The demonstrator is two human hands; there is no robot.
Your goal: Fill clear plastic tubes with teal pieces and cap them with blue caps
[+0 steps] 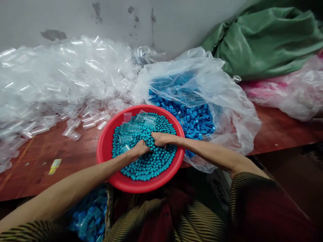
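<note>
A red basin (106, 168) holds a heap of small turquoise balls (148, 171). My left hand (140, 148) reaches into the balls near the middle, its fingers curled and partly sunk among them. Close beside it, my right hand (160, 138) is also in the balls, its fingers bent down and mostly hidden. What either hand holds, if anything, cannot be made out. Several clear plastic tubes (133, 128) lie on top of the balls, just beyond my hands and to the left.
Clear tubes (70, 74) are piled along the wall at left. Right of the basin, a clear plastic bag (227, 111) spills blue plastic caps (195, 117). A green sack (267, 43) sits at back right. Below the red table edge stands a container with blue-filled pieces (89, 218).
</note>
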